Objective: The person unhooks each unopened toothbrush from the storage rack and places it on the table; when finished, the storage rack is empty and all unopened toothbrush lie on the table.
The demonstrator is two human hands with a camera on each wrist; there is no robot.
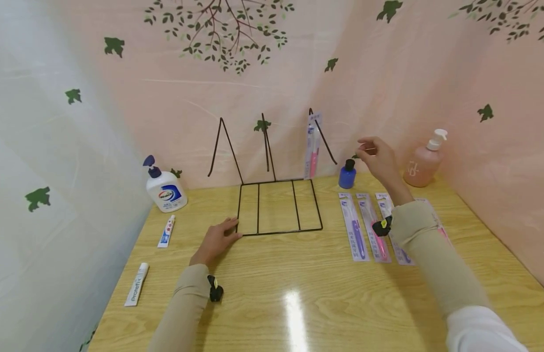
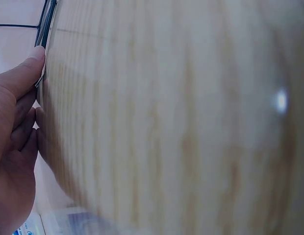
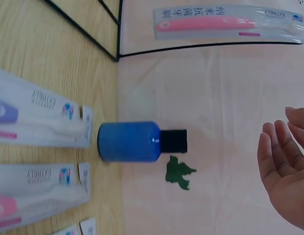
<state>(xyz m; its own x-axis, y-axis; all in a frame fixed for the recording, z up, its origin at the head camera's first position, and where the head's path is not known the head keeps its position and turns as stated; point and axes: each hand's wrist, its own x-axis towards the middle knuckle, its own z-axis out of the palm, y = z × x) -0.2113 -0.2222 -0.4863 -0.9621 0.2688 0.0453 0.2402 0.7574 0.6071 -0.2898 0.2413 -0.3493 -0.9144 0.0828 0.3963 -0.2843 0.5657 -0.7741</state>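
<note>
A black wire rack [image 1: 258,208] stands by the back wall, with three upright hooks. My left hand [image 1: 216,240] holds its front left corner, the thumb [image 2: 33,66] against the wire in the left wrist view. On the right hook hangs a packaged pink toothbrush [image 1: 313,159]. Raised in the air right of the rack, my right hand [image 1: 378,159] has loosely bent fingers and holds nothing. Below and left of it stands a blue bottle [image 3: 128,142] with a black cap. Several packaged toothbrushes [image 1: 354,227], purple and pink, lie in a row beneath the right forearm.
A white pump bottle [image 1: 166,193] stands at the back left. Two toothpaste tubes, a small one [image 1: 167,232] and a longer one [image 1: 137,285], lie along the left side. At the back right is a pink pump bottle [image 1: 423,166]. Printed cloth hangs behind the table.
</note>
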